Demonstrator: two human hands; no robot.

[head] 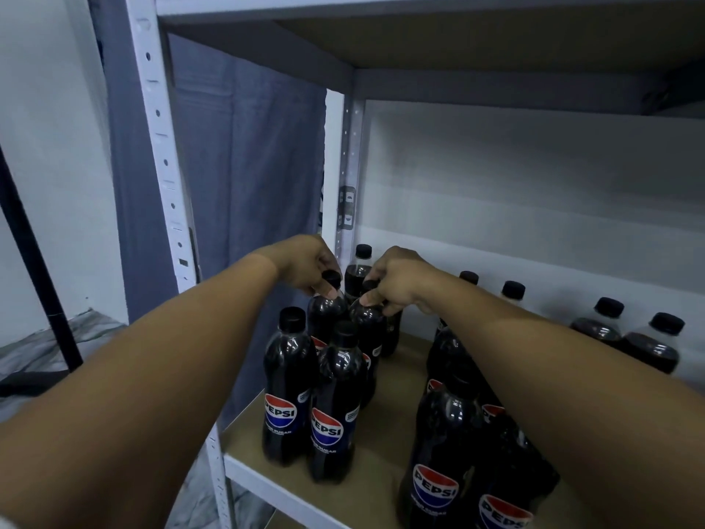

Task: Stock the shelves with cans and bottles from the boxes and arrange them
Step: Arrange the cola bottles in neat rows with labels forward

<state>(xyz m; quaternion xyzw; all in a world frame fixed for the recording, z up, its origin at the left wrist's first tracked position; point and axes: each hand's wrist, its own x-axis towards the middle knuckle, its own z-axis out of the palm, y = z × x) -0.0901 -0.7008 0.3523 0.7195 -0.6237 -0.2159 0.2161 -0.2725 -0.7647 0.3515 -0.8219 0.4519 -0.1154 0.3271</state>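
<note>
I've got both arms reaching deep into the shelf (385, 379). My left hand (305, 266) pinches the cap of one Pepsi bottle (324, 315), my right hand (396, 280) grips the neck of the bottle beside it (368, 326), its cap buried under my fingers. Both stand in the left cluster. My right forearm hides much of the right-hand bottles (450, 425); the nearest are cut off below.

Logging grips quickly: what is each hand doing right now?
Left hand: closed, gripping the neck of a Pepsi bottle.
Right hand: closed, gripping the neck of the neighbouring Pepsi bottle.
</note>
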